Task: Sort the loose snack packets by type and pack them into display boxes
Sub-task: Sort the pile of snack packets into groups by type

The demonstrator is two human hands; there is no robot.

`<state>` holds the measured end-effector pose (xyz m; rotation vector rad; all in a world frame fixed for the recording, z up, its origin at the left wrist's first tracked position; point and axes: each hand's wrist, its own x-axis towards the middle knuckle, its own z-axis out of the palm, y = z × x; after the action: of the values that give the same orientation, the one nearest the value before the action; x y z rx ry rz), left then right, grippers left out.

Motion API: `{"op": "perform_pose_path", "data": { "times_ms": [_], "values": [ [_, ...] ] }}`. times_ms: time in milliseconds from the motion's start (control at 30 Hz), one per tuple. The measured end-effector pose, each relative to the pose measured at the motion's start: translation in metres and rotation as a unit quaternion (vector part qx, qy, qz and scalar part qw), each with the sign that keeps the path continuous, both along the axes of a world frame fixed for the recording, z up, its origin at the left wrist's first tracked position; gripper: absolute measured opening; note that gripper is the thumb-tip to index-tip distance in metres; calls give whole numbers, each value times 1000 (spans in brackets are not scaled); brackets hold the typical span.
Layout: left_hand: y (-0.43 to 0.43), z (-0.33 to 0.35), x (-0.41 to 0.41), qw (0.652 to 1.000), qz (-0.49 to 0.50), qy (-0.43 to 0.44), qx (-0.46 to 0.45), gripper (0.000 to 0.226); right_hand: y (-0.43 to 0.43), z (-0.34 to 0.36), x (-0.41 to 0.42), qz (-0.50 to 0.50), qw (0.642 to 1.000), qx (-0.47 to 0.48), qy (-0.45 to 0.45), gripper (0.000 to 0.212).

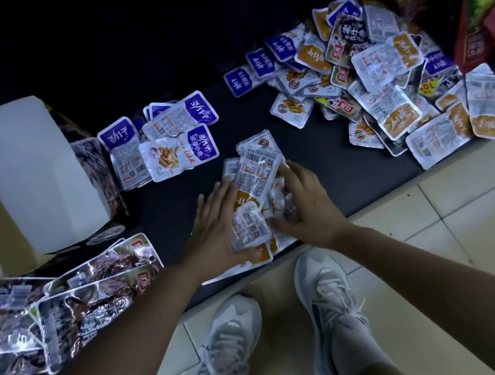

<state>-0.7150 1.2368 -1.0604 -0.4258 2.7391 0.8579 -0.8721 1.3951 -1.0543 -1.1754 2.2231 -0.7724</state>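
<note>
From the head camera, the person's left hand (pixel 218 225) and right hand (pixel 306 207) press in on a loose stack of orange-labelled packets (pixel 255 182) at the near edge of the black counter (pixel 312 130). Both hands have their fingers fairly straight and spread, laid against the stack's two sides rather than wrapped round any one packet. The left thumb seems to lie at the stack's near end. Far left of it sits a small group of purple-labelled packets (pixel 165 135). Beside that stands an open display box (pixel 31 174) with its white flap up, and larger dark packets (pixel 62 303) lie near left. The unsorted heap (pixel 385 82) is far right, well apart from the hands, against red bags (pixel 489 16). White shoes (pixel 324 299) stand on the tiled floor (pixel 441 220) below. The packets look light, thin and glossy, so a stack will probably slide and fan out. It is likely best squared up and clamped by its long edges from both sides, with the thumbs on top, before being lifted towards a box.
</note>
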Motion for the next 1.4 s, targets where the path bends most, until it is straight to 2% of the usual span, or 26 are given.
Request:
{"op": "perform_pose_path", "data": {
  "times_ms": [100,167,333,433,500,567,633,700,767,867,967,1100,1167,1267,1400],
  "values": [
    [6,11,-16,1000,12,11,-5,128,2,5,-6,-5,1000,-15,-11,92],
    [1,21,-22,998,23,37,-40,117,3,9,-20,-19,999,-26,-10,85],
    [-13,34,-51,985,24,140,-93,69,6,16,-78,-71,992,-28,97,66],
    [-10,34,-92,981,2,162,-109,53,13,10,-117,-115,976,15,186,67],
    [-6,31,-123,982,-14,149,-119,54,20,3,-135,-162,961,71,211,71],
    [-3,23,-145,986,-23,111,-123,57,27,-4,-142,-204,953,120,190,74],
    [0,11,-156,988,-28,68,-133,57,34,-9,-139,-196,955,137,174,75],
    [4,5,-157,988,-26,63,-139,55,39,-13,-131,-153,964,111,187,73],
    [9,4,-159,981,-21,99,-163,52,43,-14,-123,-117,971,67,197,74],
    [13,4,-171,968,5,136,-211,36,46,-13,-126,-120,972,23,199,73],
    [14,5,-184,967,54,122,-219,41,50,-14,-136,-129,969,26,209,71],
    [12,4,-194,963,119,92,-222,47,51,-11,-141,-77,978,19,192,66],
    [8,7,-201,959,139,99,-224,39,51,-9,-140,-71,980,20,185,63],
    [0,13,-210,957,129,110,-233,21,50,-10,-138,-80,983,11,167,57],
    [1,9,-207,970,109,76,-202,33,49,-7,-131,-91,982,-2,163,52]
  ]
}}
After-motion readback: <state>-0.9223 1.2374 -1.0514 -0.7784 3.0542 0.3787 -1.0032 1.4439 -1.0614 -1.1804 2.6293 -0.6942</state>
